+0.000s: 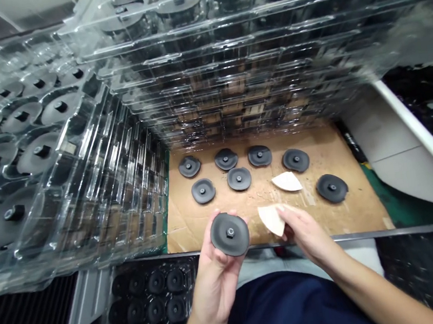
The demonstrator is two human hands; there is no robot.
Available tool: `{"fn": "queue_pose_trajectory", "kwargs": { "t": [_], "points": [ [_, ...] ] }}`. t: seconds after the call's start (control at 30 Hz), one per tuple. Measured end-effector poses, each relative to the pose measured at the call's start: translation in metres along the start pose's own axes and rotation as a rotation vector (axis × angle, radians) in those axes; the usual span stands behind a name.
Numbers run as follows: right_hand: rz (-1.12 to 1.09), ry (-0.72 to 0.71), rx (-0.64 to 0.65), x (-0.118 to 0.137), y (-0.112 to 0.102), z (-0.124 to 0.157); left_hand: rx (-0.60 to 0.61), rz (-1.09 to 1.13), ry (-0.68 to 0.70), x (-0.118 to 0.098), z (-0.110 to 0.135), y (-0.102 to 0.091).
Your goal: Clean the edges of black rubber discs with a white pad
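Observation:
My left hand [216, 270] grips a dark grey rubber disc [230, 234] with a small nut at its centre, held face up over the front edge of the bench. My right hand [305, 232] pinches a folded white cloth-like piece [272, 219] just to the right of the disc. Another white piece [287, 181] lies on the cardboard sheet [360, 208]. Several more grey discs [239, 178] lie on the cardboard behind my hands, one apart at the right [331, 188].
Tall stacks of clear plastic trays holding discs rise behind the cardboard [238, 77] and at the left [26, 161]. A tray of dark discs [150, 308] sits below the bench at the front left. A white bin edge [422, 135] runs along the right.

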State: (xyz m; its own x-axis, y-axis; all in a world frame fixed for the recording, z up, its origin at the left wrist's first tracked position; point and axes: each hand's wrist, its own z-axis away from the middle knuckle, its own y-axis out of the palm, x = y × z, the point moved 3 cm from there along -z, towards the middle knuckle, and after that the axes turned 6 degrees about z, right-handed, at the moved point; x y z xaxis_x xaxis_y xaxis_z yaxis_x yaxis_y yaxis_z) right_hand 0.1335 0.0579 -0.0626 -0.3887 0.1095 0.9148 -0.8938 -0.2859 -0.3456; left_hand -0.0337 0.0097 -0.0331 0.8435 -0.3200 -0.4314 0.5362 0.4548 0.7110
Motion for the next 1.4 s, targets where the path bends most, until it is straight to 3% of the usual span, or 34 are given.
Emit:
{"fn": "queue_pose_trajectory", "kwargs": {
  "t": [0.1, 0.17, 0.3, 0.37, 0.47, 0.57, 0.63, 0.73, 0.8, 0.9, 0.97, 1.07, 1.13, 1.27, 1.33, 1.4],
  "points": [
    [-0.066, 0.054, -0.032, 0.013, -0.01, -0.002, -0.008, -0.029, -0.011, 0.004, 0.0, 0.005],
    [-0.066, 0.011, -0.06, 0.033, -0.014, -0.001, -0.017, -0.042, 0.003, 0.008, -0.002, 0.007],
    [0.122, -0.43, -0.11, 0.078, -0.018, 0.008, -0.072, -0.121, 0.019, 0.013, -0.004, 0.008],
    [0.273, -0.56, -0.046, 0.089, -0.019, 0.011, -0.124, -0.158, 0.023, 0.013, -0.004, 0.009],
    [0.451, -0.507, -0.013, 0.094, -0.028, 0.011, -0.171, -0.141, 0.049, 0.01, -0.003, 0.013],
    [0.36, -0.574, -0.125, 0.1, -0.037, 0.013, -0.157, -0.16, 0.048, 0.011, -0.003, 0.02],
    [0.302, -0.617, -0.097, 0.1, -0.036, 0.015, -0.129, -0.194, 0.027, 0.013, -0.004, 0.024],
    [0.472, -0.535, -0.007, 0.093, -0.035, 0.014, -0.13, -0.181, 0.002, 0.018, -0.006, 0.025],
    [0.515, -0.494, -0.033, 0.092, -0.037, 0.013, -0.135, -0.153, 0.004, 0.02, -0.007, 0.024],
    [0.308, -0.524, -0.108, 0.094, -0.039, 0.011, -0.065, -0.136, -0.008, 0.024, -0.009, 0.027],
    [0.226, -0.477, -0.041, 0.086, -0.038, 0.008, -0.024, -0.121, -0.021, 0.024, -0.01, 0.029],
    [0.229, -0.242, 0.054, 0.051, -0.04, 0.009, -0.037, -0.097, -0.02, 0.022, -0.011, 0.028],
    [0.244, -0.099, -0.008, 0.018, -0.044, 0.014, -0.039, -0.088, -0.02, 0.02, -0.011, 0.026],
    [0.279, -0.028, -0.069, -0.025, -0.044, 0.022, -0.009, -0.076, -0.043, 0.02, -0.014, 0.027],
    [0.277, -0.027, -0.055, -0.02, -0.045, 0.02, -0.009, -0.091, -0.06, 0.022, -0.015, 0.03],
    [0.252, -0.04, -0.104, 0.004, -0.05, 0.015, -0.001, -0.119, -0.069, 0.025, -0.015, 0.034]
  ]
}}
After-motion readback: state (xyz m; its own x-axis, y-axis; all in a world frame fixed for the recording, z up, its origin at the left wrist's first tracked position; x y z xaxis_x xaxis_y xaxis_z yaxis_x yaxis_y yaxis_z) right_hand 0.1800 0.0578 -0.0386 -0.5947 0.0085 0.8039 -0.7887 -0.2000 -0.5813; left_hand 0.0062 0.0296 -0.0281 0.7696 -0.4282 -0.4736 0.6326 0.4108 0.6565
